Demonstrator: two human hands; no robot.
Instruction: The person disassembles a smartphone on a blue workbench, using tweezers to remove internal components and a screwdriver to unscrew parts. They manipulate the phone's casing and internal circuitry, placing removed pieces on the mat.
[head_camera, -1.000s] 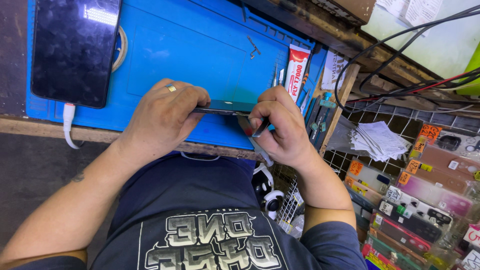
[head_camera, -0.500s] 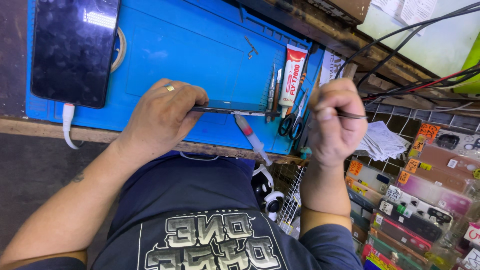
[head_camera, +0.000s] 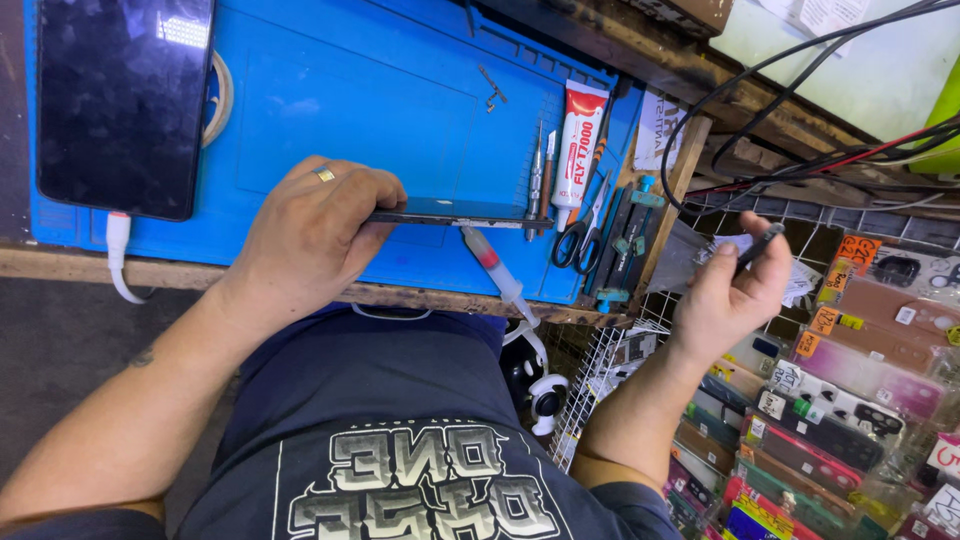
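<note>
My left hand (head_camera: 312, 235), with a ring on one finger, grips a thin dark phone (head_camera: 455, 213) held edge-on above the blue work mat (head_camera: 350, 100). My right hand (head_camera: 728, 290) is off to the right of the bench, over a wire rack, pinching a small dark pen-like tool (head_camera: 758, 243) between thumb and fingers. A syringe-like applicator with red inside (head_camera: 490, 260) lies on the mat just below the phone.
A large dark tablet (head_camera: 122, 100) with a white cable (head_camera: 118, 255) lies at the mat's left. A red-and-white glue tube (head_camera: 579, 135), scissors (head_camera: 578, 235) and several metal tools sit at the mat's right. Black cables (head_camera: 800, 100) cross above; packaged phone cases (head_camera: 850, 400) fill the right.
My right hand left the phone, rose with the small tool, then swung out to the right over the wire rack. My left hand kept hold of the phone.
</note>
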